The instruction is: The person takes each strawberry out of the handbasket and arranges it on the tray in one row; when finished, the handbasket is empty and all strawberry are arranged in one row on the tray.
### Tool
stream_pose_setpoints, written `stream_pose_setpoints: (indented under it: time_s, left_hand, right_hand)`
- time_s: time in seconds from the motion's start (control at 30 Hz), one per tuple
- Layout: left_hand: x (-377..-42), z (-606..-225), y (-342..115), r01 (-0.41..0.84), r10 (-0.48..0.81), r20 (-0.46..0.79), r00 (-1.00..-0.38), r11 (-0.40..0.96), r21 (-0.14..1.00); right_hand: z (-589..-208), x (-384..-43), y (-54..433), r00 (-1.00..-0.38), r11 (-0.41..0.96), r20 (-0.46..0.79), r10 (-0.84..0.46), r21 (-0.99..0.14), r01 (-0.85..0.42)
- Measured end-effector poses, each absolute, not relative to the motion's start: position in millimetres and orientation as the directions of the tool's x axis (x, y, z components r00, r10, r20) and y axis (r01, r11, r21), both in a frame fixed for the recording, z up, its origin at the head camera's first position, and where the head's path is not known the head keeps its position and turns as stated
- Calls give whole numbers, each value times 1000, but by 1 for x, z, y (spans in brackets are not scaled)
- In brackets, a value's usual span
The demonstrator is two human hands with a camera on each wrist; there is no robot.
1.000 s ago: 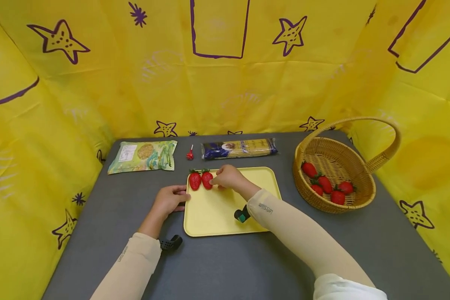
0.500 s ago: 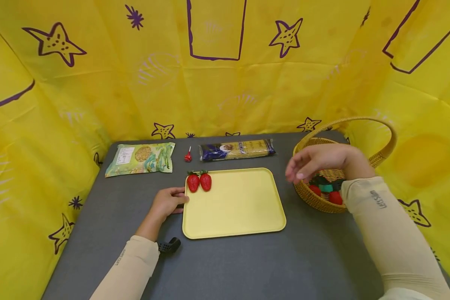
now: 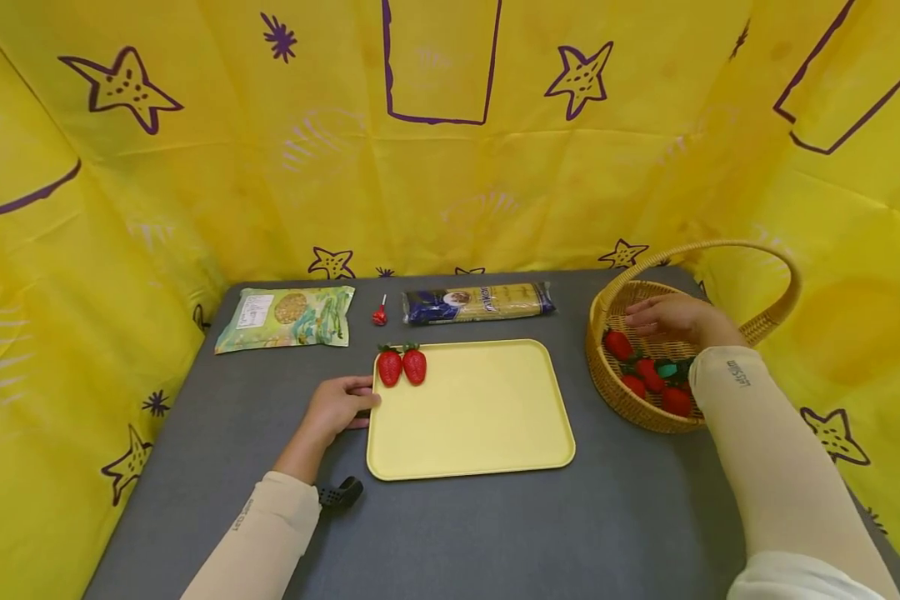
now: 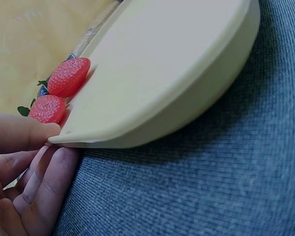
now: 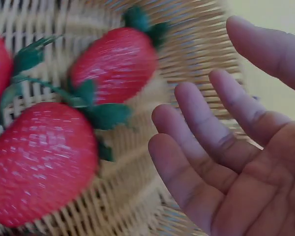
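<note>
My left hand (image 3: 336, 407) pinches the left rim of the yellow tray (image 3: 471, 417), thumb on top and fingers beneath, as the left wrist view shows. Two red strawberries with green leaves lie side by side in the tray's far left corner: the outer strawberry (image 3: 390, 367) and the inner strawberry (image 3: 415, 366). Over the wicker basket (image 3: 607, 385) at the right is my right hand (image 3: 678, 319), fingers spread and holding nothing. Several more strawberries rest inside, among them one strawberry (image 5: 115, 64) just beyond my fingertips in the right wrist view.
Along the back of the grey table (image 3: 480, 533) lie a green printed bag (image 3: 288, 318), a red lollipop (image 3: 379, 316) and a long blue and yellow packet (image 3: 478, 303). The basket's tall handle (image 3: 783, 275) arches up above its bowl. Yellow cloth (image 3: 450, 200) walls the table in.
My right hand has left the inner strawberry on the tray and swung right, first to the basket's near-left rim, then in over its bowl. My left hand stays at the tray's rim.
</note>
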State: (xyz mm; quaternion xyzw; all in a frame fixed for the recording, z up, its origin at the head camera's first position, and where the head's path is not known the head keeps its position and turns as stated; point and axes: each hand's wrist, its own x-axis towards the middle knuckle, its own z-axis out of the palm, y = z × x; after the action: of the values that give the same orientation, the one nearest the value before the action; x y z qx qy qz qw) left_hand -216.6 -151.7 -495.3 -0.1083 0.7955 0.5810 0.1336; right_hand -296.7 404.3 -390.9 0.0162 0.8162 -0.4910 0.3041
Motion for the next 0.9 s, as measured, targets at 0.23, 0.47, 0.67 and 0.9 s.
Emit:
stream_pose_setpoints:
  time_s: [0.23, 0.47, 0.67, 0.9]
  left_hand:
    - [-214, -493, -150, -328, -12, -340, -940, 301, 895]
    - [-215, -493, -151, -322, -9, -335, -942, 298, 899]
    - [-216, -492, -151, -326, -16, -338, -941, 311, 893]
    - [-216, -492, -152, -332, -20, -342, -939, 304, 893]
  right_hand:
    - [-410, -300, 395, -774, 632, -570, -276, -714, 301]
    - [-413, -300, 391, -799, 728, -554, -233, -644, 234]
    - [-415, -299, 389, -806, 714, -552, -213, -651, 258]
    - [-415, -296, 392, -867, 716, -478, -143, -654, 243]
